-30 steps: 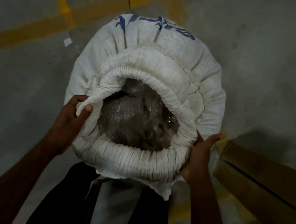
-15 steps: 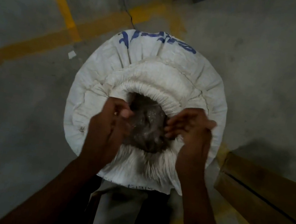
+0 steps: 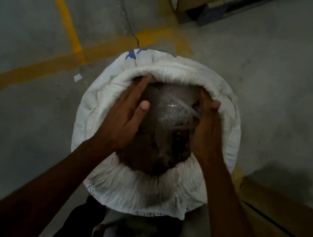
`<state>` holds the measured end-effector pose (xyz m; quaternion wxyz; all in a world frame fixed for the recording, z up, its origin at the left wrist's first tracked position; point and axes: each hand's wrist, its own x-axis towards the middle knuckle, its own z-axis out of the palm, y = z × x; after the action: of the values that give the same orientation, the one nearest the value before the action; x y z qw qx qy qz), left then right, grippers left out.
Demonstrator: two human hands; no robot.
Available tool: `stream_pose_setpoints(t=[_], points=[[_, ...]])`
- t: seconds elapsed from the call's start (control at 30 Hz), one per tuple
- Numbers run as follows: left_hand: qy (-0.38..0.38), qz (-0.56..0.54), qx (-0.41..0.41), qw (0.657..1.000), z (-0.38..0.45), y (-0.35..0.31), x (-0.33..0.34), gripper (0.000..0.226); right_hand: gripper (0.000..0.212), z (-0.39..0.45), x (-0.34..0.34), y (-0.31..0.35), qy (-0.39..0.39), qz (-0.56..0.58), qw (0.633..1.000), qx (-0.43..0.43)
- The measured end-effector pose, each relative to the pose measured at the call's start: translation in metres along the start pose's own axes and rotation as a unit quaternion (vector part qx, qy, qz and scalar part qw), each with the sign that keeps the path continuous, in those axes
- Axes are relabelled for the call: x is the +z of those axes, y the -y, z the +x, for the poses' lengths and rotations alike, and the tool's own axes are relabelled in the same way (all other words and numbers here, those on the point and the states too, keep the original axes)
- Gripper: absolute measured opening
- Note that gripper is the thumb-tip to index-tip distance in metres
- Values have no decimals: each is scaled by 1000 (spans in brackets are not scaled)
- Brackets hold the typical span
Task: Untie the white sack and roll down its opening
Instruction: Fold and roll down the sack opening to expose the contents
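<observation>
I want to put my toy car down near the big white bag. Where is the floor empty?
Bare floor lies left of the white sack, below the yellow lines. More lies to its right, above the cardboard box. Near the legs is crowded.

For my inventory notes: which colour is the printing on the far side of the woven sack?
Blue, on the white woven sack; the head view shows the blue printing.
</observation>
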<state>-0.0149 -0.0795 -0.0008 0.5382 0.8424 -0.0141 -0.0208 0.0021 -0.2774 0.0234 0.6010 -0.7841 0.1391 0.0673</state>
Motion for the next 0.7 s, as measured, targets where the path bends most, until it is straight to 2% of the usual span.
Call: stream_pose_setpoints(t=[0.07,0.1,0.2,0.33,0.47,0.6,0.7], points=[[-1,51,22,998,18,-2,-5,69,63,18,-11,9,5,-40,999,-15],[-5,77,25,997,26,-2,-8,69,59,28,-16,13,1,-55,998,-14],[0,144,22,989,43,-1,-15,70,79,52,-26,24,-18,-159,986,-41],[-9,166,32,986,51,3,-22,64,68,61,-28,29,17,-248,967,-54],[-8,162,21,987,57,6,-25,68,68,62,-19,28,39,-238,965,-104],[-17,131,12,991,66,6,-22,74,84,65,-6,27,10,-151,986,-75],[-13,148,37,988,75,5,-25,71,71,74,0,27,41,-104,990,-88]])
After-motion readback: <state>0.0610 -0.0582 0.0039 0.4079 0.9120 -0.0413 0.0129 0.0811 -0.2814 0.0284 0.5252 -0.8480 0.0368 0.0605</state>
